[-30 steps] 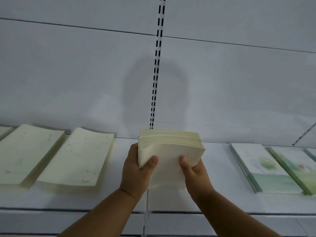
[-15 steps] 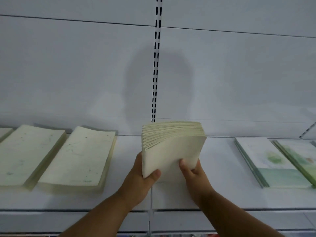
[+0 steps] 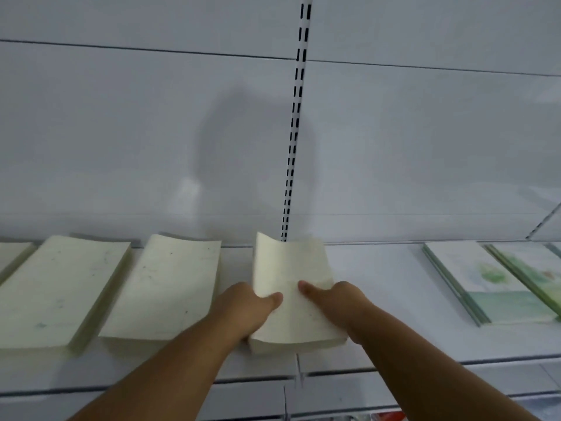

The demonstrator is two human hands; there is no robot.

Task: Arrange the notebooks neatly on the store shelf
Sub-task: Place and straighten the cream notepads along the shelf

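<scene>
A cream stack of notebooks (image 3: 291,268) lies flat on the white shelf (image 3: 379,299), just right of centre. My left hand (image 3: 243,311) grips its left side with the thumb on top. Along the stack's right side my right hand (image 3: 343,302) holds it, thumb pressed on the cover. The fingers of both hands are hidden under or beside the stack. Two more cream notebook stacks (image 3: 164,287) (image 3: 57,290) lie flat to the left in a row.
Green-and-white notebooks (image 3: 476,278) (image 3: 534,268) lie flat at the right end of the shelf. A slotted upright (image 3: 296,117) runs up the white back panel behind the stack. A bare stretch of shelf separates the held stack from the green notebooks.
The stack was held upright above the shelf with its page edges fanned upward; both hands have tipped it forward and lowered it flat onto the shelf beside the other cream stacks.
</scene>
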